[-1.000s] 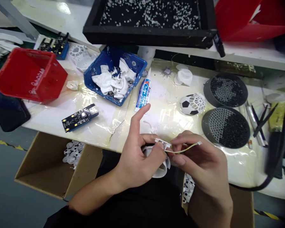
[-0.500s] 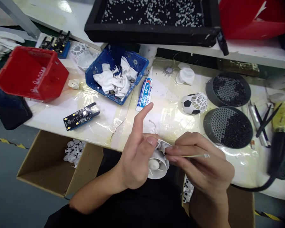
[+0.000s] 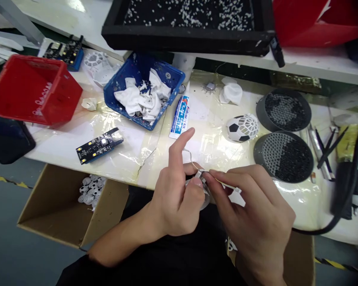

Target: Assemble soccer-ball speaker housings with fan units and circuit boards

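My left hand is closed round a small white plastic part, its index finger pointing up and its thumb pressed on the part. Much of the part is hidden behind the thumb. My right hand pinches a thin pale wire against the top of the part; the wire's white connector end sticks out to the right. Another thin wire curls up from the part above my left hand. Beyond the hands, a white and black football-patterned half shell lies on the table.
Around the table are a red bin, a blue bin, a glue tube, a circuit board, two round dishes and tweezers. A cardboard box stands below; a black tray sits above.
The white part has turned, so its round open end is now mostly hidden by my left thumb. My right fingers have shifted their pinch at its top. The camera view has moved slightly.
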`<state>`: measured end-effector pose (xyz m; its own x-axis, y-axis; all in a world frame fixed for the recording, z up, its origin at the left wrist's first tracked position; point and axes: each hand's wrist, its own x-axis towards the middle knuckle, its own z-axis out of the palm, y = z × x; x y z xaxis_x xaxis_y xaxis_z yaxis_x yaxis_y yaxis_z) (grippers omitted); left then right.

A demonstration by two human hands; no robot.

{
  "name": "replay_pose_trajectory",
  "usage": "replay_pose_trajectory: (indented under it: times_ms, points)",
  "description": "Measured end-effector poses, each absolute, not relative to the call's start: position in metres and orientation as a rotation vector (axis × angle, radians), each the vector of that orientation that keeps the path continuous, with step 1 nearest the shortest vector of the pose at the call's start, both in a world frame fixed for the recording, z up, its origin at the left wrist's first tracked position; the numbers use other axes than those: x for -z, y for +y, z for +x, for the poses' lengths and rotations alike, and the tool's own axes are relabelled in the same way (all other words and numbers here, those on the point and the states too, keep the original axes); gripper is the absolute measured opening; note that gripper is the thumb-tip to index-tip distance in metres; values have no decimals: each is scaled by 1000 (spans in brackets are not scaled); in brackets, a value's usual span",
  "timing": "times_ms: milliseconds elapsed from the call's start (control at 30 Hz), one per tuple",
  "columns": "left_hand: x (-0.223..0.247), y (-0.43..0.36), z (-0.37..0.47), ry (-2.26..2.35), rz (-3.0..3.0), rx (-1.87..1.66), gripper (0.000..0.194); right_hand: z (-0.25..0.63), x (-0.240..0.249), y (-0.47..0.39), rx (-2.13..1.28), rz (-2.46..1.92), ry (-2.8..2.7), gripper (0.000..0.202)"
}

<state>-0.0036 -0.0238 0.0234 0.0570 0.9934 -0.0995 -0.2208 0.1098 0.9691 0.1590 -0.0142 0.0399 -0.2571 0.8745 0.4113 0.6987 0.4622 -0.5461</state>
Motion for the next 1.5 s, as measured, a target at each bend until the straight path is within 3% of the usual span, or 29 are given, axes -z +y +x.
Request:
replay_pose_trajectory:
  times_ms: [167,367,600,867,1133,1300,1500]
  points:
    - [-28,-23,-7,1110,1137,-1076,88,158,-44,-8,-628,-1377,-1888,12]
    - [-33,-18,-7,1129,1066,-1114,85,162,-42,0,-1081,-1345,-1644,3]
    - [-32,-13,-11,1073,1004,-1131,88,159,-33,3,-1237,-1242,-1418,5]
    - [-34,-15,-13,1036,899,-1196,88,159,-17,-3,-1044,-1214,-1352,4]
    - [-37,-13,-17,1029,790,-1179,92,161,-19,-5,-1186,-1337,-1324,13]
    - [-36,-14,-15,964,783,-1165,83,162,-21,-3,-1148,-1376,-1362,18]
    - [-36,-13,-14,1000,814,-1174,80,179,-40,9,-1058,-1410,-1738,15]
